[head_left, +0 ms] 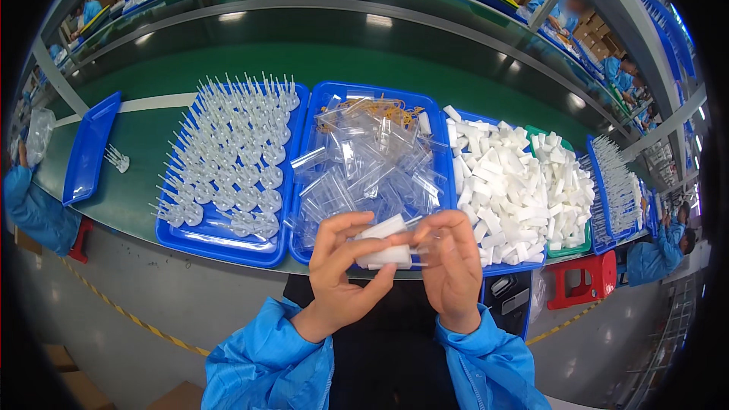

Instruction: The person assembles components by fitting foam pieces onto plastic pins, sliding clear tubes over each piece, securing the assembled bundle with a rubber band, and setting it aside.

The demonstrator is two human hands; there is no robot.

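Observation:
My left hand (345, 258) is closed around white rectangular pieces (387, 255), held in front of me over the near edge of the trays. Close beside it, my right hand (453, 262) has its fingertips pinched at the right end of those pieces. Its fingers are slightly blurred, and whatever lies between them cannot be made out. Just beyond both hands is a blue tray (313, 99) heaped with clear plastic pieces (364, 159) and some tan bands (395, 115). Right of it, many similar white pieces (497, 182) fill another blue tray (524, 264).
At left, a blue tray (220, 250) carries rows of clear-based parts with upright stems (235, 152). A tilted blue tray (91, 148) lies farther left on the green work surface (144, 137). A green tray (573, 250) and red stool (581, 281) are right. Co-workers sit both sides.

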